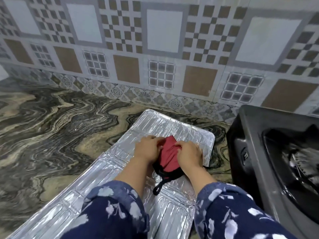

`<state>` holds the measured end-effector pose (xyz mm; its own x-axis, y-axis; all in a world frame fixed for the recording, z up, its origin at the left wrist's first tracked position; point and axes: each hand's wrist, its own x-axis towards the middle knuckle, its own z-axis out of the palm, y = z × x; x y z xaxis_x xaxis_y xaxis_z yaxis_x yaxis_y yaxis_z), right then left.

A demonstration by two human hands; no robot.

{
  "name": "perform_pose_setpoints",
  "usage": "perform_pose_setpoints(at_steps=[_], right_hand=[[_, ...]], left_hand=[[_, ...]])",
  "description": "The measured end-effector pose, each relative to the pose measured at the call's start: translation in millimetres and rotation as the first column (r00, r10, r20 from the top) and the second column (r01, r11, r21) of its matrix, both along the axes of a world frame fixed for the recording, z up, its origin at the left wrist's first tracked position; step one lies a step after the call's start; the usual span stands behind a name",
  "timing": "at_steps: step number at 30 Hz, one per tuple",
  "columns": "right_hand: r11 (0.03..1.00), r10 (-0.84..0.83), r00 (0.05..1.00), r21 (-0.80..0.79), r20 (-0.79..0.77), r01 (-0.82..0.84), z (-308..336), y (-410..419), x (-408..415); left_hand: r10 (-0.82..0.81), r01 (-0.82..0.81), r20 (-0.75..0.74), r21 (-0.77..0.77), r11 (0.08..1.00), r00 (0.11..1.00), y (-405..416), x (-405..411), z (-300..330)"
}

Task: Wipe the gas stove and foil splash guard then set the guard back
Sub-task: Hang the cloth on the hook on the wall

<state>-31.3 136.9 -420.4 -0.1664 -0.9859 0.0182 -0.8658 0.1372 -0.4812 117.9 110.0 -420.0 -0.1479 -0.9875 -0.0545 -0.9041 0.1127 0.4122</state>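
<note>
The silver foil splash guard (pixel 155 125) lies flat on the marbled counter, running from the bottom left up toward the wall. On it rests a red cloth (pixel 170 158) with black edging and a black hanging loop. My left hand (pixel 149 148) and my right hand (pixel 189 155) both grip the cloth's far end, fingers bunched into the fabric. The dark grey gas stove (pixel 259 135) stands at the right, its burner and pan support partly cut off by the frame edge.
The swirled grey and tan stone counter (pixel 51 126) stretches to the left of the guard. A patterned tiled wall (pixel 155 49) rises right behind it. The stove's left side sits close to the guard's far corner.
</note>
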Motion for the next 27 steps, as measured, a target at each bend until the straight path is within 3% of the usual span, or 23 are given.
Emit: perform_pose_setpoints(at_steps=[4, 10, 16, 23, 27], right_hand=[[0.992, -0.117, 0.954, 0.082, 0.276, 0.098, 8, -15, -4], [0.990, 0.023, 0.956, -0.139, 0.293, 0.019, 79, -39, -13], [0.928, 0.105, 0.959, -0.372, 0.262, 0.000, 186, -51, -25], [0.774, 0.194, 0.973, -0.629, 0.123, -0.075, 320, -74, -46], [0.687, 0.219, 0.975, -0.715, 0.029, -0.132, 390, -86, -69]], left_hand=[[0.043, -0.028, -0.236, 0.066, 0.997, 0.971, -6, -4, 11], [0.063, -0.136, -0.442, -0.135, 0.982, 0.895, -8, -9, 82], [-0.091, -0.183, -0.577, -0.398, 0.899, 0.811, -9, -16, 174], [-0.279, -0.207, -0.602, -0.612, 0.763, 0.748, -35, -35, 289], [-0.326, -0.187, -0.505, -0.724, 0.664, 0.799, -52, -56, 345]])
